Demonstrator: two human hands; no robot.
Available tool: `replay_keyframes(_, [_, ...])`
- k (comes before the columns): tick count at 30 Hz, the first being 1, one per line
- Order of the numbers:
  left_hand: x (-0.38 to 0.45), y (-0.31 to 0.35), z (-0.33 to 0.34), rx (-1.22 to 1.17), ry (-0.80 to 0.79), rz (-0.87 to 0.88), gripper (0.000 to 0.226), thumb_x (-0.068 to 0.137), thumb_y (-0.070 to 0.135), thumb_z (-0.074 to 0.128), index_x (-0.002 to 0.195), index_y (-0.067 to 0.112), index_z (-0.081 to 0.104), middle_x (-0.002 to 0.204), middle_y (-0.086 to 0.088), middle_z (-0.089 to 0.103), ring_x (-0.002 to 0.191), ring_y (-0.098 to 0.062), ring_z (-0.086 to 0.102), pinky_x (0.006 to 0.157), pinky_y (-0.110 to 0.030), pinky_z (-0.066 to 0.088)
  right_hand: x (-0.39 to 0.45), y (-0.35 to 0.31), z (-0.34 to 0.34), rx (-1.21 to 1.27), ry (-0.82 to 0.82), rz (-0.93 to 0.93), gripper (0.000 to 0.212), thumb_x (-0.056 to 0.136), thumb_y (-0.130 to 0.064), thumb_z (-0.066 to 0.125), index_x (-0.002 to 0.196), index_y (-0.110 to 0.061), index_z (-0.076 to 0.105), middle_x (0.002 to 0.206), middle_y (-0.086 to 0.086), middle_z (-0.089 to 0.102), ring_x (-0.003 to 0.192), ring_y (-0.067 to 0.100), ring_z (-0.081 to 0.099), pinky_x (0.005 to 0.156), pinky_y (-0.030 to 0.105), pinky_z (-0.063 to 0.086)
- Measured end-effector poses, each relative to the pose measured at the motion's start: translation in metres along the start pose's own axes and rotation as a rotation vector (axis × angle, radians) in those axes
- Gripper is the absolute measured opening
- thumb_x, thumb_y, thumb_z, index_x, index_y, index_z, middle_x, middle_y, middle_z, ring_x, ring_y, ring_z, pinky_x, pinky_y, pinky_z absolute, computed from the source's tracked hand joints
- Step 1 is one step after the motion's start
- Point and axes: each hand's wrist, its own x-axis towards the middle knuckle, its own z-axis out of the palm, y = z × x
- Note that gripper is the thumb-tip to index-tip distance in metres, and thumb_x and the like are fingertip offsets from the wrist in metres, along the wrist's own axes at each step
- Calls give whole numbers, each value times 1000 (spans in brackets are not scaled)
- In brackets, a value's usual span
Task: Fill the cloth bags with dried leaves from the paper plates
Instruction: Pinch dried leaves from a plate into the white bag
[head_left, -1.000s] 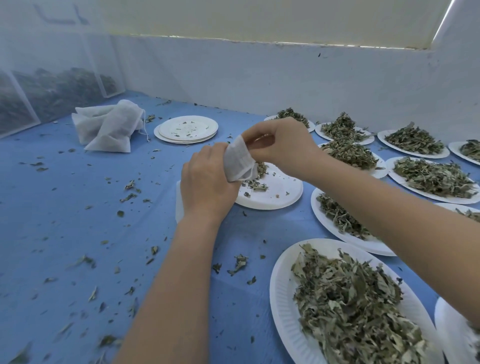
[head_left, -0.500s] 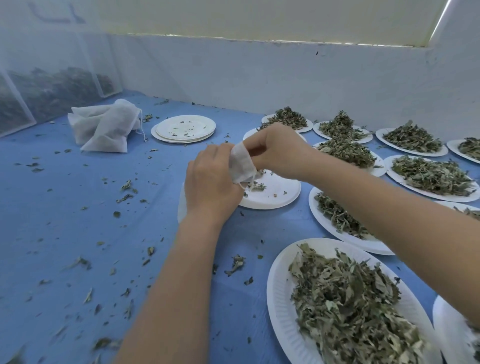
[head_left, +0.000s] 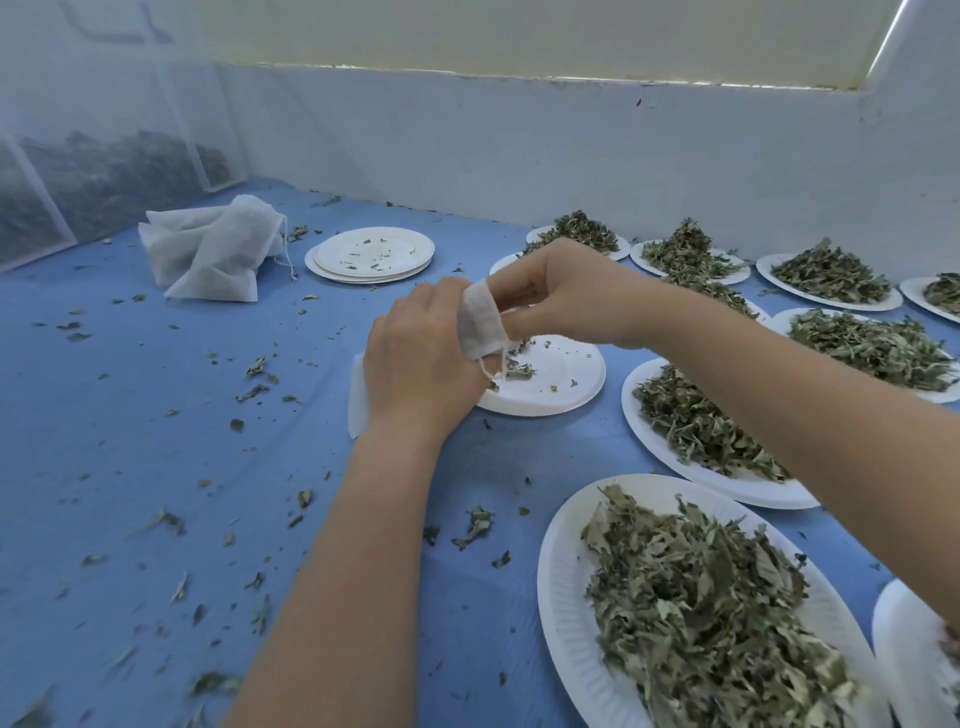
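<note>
A: The cloth bag (head_left: 480, 327) sits between the two hands, above the nearly emptied paper plate (head_left: 566, 379); it looks thin, limp and very light; its drawstring (head_left: 491, 366) dangles below.

B: The left hand (head_left: 415, 364) has its grip curled round the bag's side; the right hand (head_left: 566, 291) pinches the mouth edge; best held at that hem, since the dried leaves (head_left: 701, 603) on the near plate look brittle and liable to scatter over the blue surface (head_left: 130, 415).
</note>
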Motion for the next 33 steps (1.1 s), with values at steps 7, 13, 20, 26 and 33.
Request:
replay_keyframes(7, [-1,2,2,-92,42,-33,49,71,23,74,114,8,56,105,-7,61,96,-27,55,78,-34,39,15,-1,21,-88,280,-46,40,75,-5,65,55,-39,57,44,-25,53,45,-9,47,47,4,32])
replay_keyframes(13, [0,-9,-6,-35,123,-47,48,71,16,71,116,10,56,106,-7,62,95,-30,55,77,-38,40,2,-3,-2,157,149,-108,19,87,-12,66,95,-28,72,92,-12,73,89,0,67,79,12,48])
replay_keyframes(20, [4,-16,-6,87,103,-49,53,70,10,73,120,10,55,111,-10,60,102,-30,51,81,-34,35,17,28,-5,-152,227,145,38,90,2,43,109,-20,68,103,-3,68,102,16,64,90,24,50])
replay_keyframes(26, [4,-19,-2,106,69,-28,53,71,9,71,121,15,54,114,-6,59,105,-27,51,84,-30,32,38,46,12,-681,-41,238,57,87,4,39,137,-21,47,136,10,48,122,27,45,86,27,36])
replay_keyframes(33, [5,-20,-1,82,64,-56,52,71,8,70,121,15,55,115,-6,58,106,-27,50,83,-29,31,26,47,1,-595,-29,245,41,91,-22,48,131,-26,50,114,-4,58,96,13,48,80,24,35])
